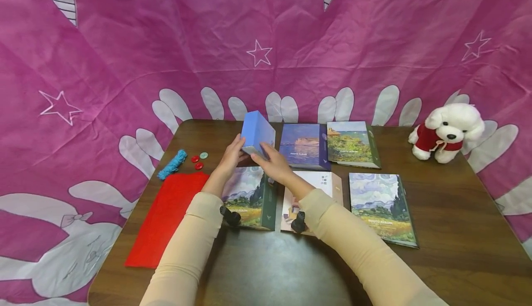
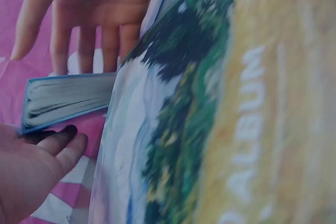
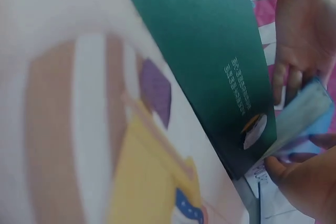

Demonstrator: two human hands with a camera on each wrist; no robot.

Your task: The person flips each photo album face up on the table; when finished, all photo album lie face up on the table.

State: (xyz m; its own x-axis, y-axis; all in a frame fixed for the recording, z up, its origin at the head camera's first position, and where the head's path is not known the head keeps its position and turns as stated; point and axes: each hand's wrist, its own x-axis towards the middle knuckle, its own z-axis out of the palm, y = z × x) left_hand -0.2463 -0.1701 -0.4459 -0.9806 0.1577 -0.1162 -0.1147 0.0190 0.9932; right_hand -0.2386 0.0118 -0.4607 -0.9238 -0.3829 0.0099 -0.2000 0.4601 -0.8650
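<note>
A small blue photo album is tilted upright between my two hands above the back of the table. My left hand grips its left side, and my right hand holds the lower right, the thumb on its face. In the left wrist view, the page edges of the blue album show between both hands. The right wrist view has the blue album partly hidden by fingers. Below my hands lie a green-spined landscape album and a pale pink album, partly covered by my right forearm.
Behind lie a seascape album and a garden album; another landscape album is at right. A white plush dog sits back right. On the left are red cloth, blue yarn and buttons. A pink curtain hangs behind.
</note>
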